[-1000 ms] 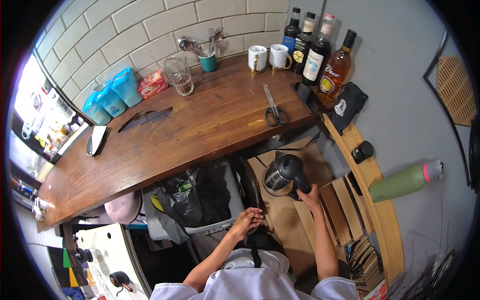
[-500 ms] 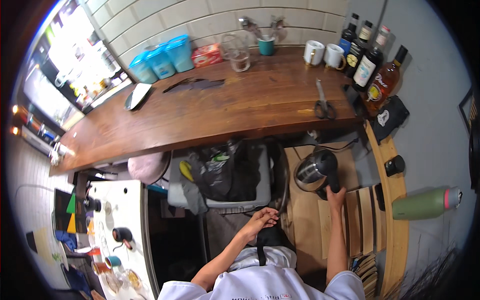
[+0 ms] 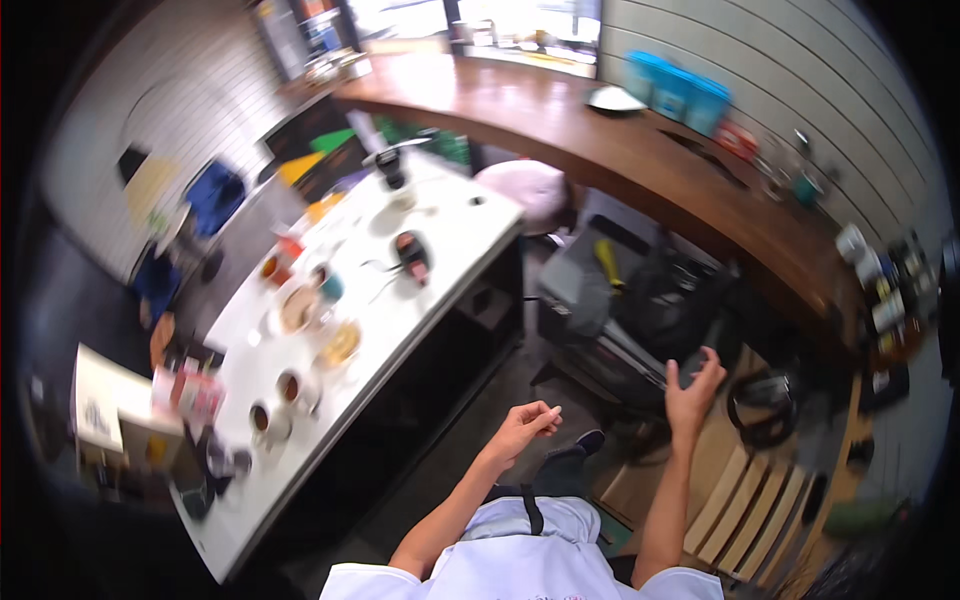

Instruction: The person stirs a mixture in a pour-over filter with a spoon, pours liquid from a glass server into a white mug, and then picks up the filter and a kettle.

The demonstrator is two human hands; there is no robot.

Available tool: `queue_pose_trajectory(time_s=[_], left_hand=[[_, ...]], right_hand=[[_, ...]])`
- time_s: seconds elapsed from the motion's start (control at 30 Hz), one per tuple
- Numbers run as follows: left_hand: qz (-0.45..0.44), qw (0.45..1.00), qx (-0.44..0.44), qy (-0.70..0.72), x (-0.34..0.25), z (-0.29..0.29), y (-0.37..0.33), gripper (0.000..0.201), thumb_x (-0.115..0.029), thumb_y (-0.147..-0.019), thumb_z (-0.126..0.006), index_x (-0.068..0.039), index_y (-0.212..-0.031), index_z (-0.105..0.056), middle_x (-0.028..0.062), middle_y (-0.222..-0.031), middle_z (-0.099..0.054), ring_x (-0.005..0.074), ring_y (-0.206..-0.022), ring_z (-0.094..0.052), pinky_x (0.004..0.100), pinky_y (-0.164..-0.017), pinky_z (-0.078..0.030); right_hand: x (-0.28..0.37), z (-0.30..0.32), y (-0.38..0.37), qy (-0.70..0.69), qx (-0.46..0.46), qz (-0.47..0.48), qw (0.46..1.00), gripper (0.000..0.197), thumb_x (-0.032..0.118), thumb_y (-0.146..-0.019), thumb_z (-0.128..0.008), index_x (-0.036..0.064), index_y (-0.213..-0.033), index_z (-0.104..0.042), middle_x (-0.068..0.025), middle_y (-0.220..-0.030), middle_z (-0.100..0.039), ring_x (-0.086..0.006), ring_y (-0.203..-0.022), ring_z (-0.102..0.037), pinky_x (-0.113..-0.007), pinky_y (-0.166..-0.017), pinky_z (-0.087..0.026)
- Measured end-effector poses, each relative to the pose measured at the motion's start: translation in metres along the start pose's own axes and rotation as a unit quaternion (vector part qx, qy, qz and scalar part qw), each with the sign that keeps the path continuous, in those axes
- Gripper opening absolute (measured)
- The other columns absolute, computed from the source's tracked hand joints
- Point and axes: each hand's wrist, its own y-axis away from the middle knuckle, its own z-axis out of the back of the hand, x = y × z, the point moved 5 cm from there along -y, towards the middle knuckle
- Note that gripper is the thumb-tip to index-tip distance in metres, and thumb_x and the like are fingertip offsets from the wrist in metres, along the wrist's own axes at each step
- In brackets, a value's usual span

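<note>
My left hand (image 3: 525,430) hovers in front of my body, its fingers curled together and nothing visible in them. Off to the right, my right hand (image 3: 694,392) is raised with thumb and fingers apart, holding nothing. Just right of it, the electric kettle (image 3: 768,395) with a dark handle stands on the low wooden surface (image 3: 645,487). Beyond my right hand sits a grey bin (image 3: 570,295) with a black plastic bag (image 3: 672,285) and a yellow item (image 3: 607,262) on top. Motion blurs much of the picture.
To the left is a white counter (image 3: 465,215) with several cups, a glass server (image 3: 341,343) and a small black pot (image 3: 411,250). A wooden bar counter (image 3: 600,135) runs along the far wall. A pink round stool (image 3: 525,190) stands between them. Wooden slats (image 3: 745,510) lie at right.
My right hand has let go of the kettle's handle and opened. The view has turned left, bringing more of the white counter into sight. My left hand stays curled before me.
</note>
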Motion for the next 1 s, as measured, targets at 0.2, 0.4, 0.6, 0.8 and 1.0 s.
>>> queue_pose_trajectory(time_s=[0.2,0.4,0.6,0.8,1.0], left_hand=[[-0.118,0.968,-0.205,0.087,-0.012,0.109,0.122,0.023,-0.027,-0.094,-0.056,-0.007,-0.085,-0.063,0.0008,-0.085,-0.062,0.0071,-0.079,-0.059,0.0229,-0.075,-0.049],[-0.236,0.873,-0.402,0.146,-0.013,0.175,0.23,0.021,-0.027,-0.094,-0.057,-0.007,-0.094,-0.061,0.0005,-0.089,-0.062,0.0069,-0.078,-0.059,0.022,-0.075,-0.049],[-0.271,0.8,-0.527,0.094,-0.026,0.199,0.258,0.022,-0.021,-0.094,-0.056,-0.006,-0.11,-0.055,0.0031,-0.091,-0.061,0.0082,-0.08,-0.058,0.0236,-0.077,-0.048],[-0.29,0.774,-0.559,0.07,-0.044,0.232,0.215,0.048,-0.016,-0.092,-0.059,-0.004,-0.13,-0.033,0.0079,-0.095,-0.056,0.0117,-0.078,-0.058,0.0241,-0.074,-0.048],[-0.268,0.706,-0.652,0.063,-0.052,0.253,0.189,0.042,-0.017,-0.093,-0.057,-0.002,-0.125,-0.032,0.0092,-0.091,-0.055,0.0126,-0.072,-0.059,0.0246,-0.067,-0.05]], right_hand=[[0.19,-0.136,0.099,-0.215,0.314,0.199,0.903,0.045,0.008,-0.077,-0.07,0.003,-0.116,-0.05,-0.0108,-0.094,-0.048,-0.0179,-0.074,-0.048,-0.029,-0.07,-0.044],[0.289,-0.181,0.223,-0.313,0.593,0.279,0.688,0.019,0.007,-0.083,-0.064,0.0008,-0.1,-0.059,-0.0094,-0.086,-0.053,-0.017,-0.069,-0.054,-0.027,-0.063,-0.045],[0.314,-0.216,0.239,-0.3,0.667,0.268,0.627,0.019,0.012,-0.089,-0.059,-0.005,-0.081,-0.062,-0.0153,-0.073,-0.055,-0.0229,-0.061,-0.057,-0.032,-0.059,-0.046],[0.3,-0.277,0.205,-0.299,0.634,0.248,0.668,0.022,0.014,-0.092,-0.055,-0.0046,-0.08,-0.06,-0.0055,-0.061,-0.053,-0.0093,-0.055,-0.051,-0.025,-0.052,-0.041],[0.313,-0.305,0.191,-0.28,0.644,0.215,0.679,0.021,0.012,-0.088,-0.061,0.0,-0.101,-0.049,-0.0062,-0.072,-0.055,-0.0089,-0.053,-0.052,-0.025,-0.048,-0.04]])
